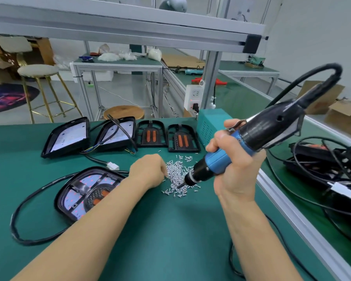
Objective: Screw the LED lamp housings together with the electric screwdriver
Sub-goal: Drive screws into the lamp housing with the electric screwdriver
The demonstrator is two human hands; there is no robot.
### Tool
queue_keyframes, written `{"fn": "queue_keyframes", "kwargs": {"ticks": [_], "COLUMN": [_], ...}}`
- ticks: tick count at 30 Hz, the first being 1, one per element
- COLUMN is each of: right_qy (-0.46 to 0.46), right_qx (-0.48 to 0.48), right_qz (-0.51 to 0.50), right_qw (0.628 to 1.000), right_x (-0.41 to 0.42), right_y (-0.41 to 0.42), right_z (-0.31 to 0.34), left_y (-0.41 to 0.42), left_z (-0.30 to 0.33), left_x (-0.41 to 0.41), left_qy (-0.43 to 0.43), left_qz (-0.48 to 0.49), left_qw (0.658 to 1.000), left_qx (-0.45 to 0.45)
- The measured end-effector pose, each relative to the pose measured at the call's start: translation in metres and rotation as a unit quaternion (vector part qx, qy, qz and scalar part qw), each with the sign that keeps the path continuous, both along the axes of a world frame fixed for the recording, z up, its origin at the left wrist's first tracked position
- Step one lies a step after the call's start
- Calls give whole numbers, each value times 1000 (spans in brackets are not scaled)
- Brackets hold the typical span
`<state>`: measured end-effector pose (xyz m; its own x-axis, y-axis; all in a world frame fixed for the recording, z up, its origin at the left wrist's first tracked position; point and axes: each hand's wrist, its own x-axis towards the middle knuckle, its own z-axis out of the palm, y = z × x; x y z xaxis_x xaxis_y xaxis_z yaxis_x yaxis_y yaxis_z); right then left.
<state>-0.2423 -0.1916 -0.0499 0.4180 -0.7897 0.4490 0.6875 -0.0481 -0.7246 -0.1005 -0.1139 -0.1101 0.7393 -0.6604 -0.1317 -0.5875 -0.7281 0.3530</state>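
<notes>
A: Left to right. Near left, one lamp housing (89,194) lies flat on the green mat (160,240), inner frame seated in it, cable looped round it. Behind it two open housings (69,136) stand propped, then two black inner frames (151,135) lie flat.

B: Hands?

A: Left hand (148,171) is at the left edge of the screw pile (179,175), fingers curled down into it. Looks like it's pinching a screw, but the fingertips are hidden, so I can't tell if it has one.

B: Driver?

A: Right hand (234,159) is wrapped round the blue grip of the electric screwdriver (231,153). Tool is tilted, bit down in the pile, cord arcing off to the right. More cabled housings (320,159) are stacked far right.

B: So which step?

A: Screw pickup, I'd say. No fastening on this housing yet, as far as I can see.

B: Next?

A: Get one screw onto the bit, carry it left to a hole on the near housing, stand the driver upright before triggering. Tilted entry risks cross-threading.
</notes>
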Motion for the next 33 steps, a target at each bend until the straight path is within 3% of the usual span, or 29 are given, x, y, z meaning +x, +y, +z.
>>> {"fn": "queue_keyframes", "kwargs": {"ticks": [9, 14, 19, 24, 28, 33], "right_qy": [5, 2, -25, -100, -126, -126], "right_qx": [10, 15, 36, 133, 141, 128], "right_qz": [15, 11, -2, 61, 101, 128], "right_qw": [1000, 1000, 999, 984, 977, 975], "right_x": [2, 0, -6, -10, -8, -3], "right_y": [2, 1, -4, -8, 4, 25], "right_z": [-3, -3, 3, 16, 25, 34], "left_y": [-9, -8, 12, 60, 86, 108], "left_z": [-8, -8, 10, 23, 28, 33], "left_x": [-7, -9, -7, -25, -41, -50], "left_qy": [-101, -110, 25, 255, 316, 313], "left_qz": [-11, -44, -5, 20, 45, 47], "left_qw": [993, 991, 989, 891, 841, 823], "left_qx": [60, 68, -143, -376, -438, -471]}}
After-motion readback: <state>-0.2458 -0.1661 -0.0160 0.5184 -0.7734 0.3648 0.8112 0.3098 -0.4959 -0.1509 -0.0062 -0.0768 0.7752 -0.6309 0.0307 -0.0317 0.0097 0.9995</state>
